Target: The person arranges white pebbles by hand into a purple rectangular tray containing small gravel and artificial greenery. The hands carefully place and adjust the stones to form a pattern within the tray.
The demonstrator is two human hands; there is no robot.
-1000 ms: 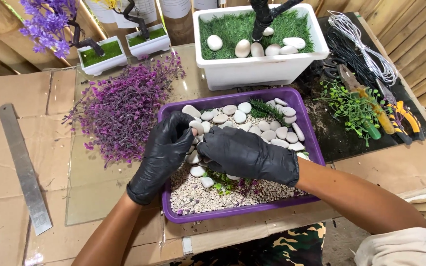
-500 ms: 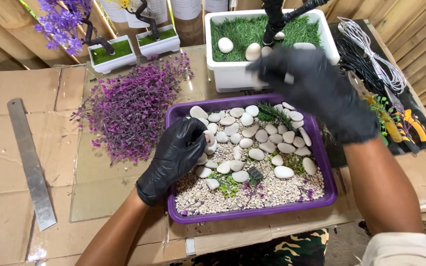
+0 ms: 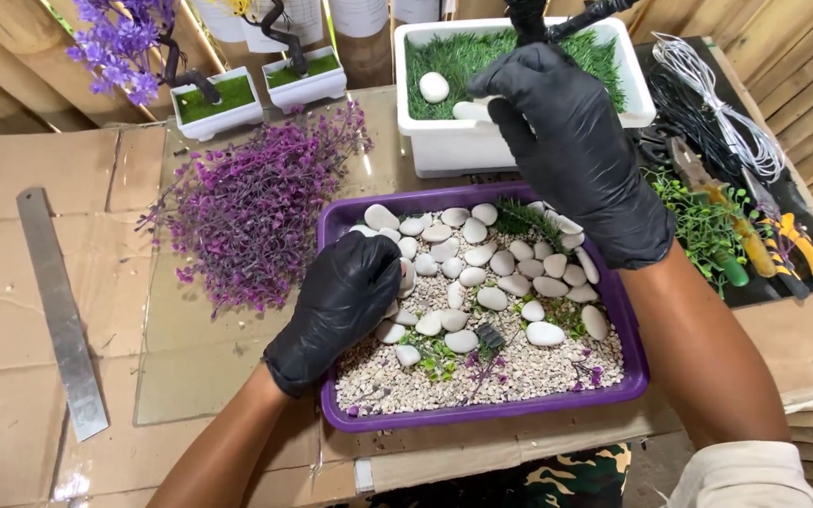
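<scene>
A purple tray (image 3: pixel 621 310) holds fine gravel, white pebbles (image 3: pixel 493 275) and small green and purple sprigs. My left hand (image 3: pixel 345 306), in a black glove, rests curled on the pebbles at the tray's left side. My right hand (image 3: pixel 571 141), also gloved, is raised over the white planter (image 3: pixel 444 150) behind the tray. Its fingertips pinch a white stone (image 3: pixel 470 110) at the planter's front rim. Another white stone (image 3: pixel 434 87) lies on the planter's green turf.
A bunch of purple artificial foliage (image 3: pixel 256 212) lies left of the tray on a glass sheet. A metal ruler (image 3: pixel 58 310) lies on the cardboard at far left. Two small white bonsai pots (image 3: pixel 256 94) stand behind. Pliers, wire and green sprigs (image 3: pixel 708 216) lie at right.
My right hand left the tray, rose to the white planter and closed its fingertips on a stone there. My left hand stayed on the tray's left side.
</scene>
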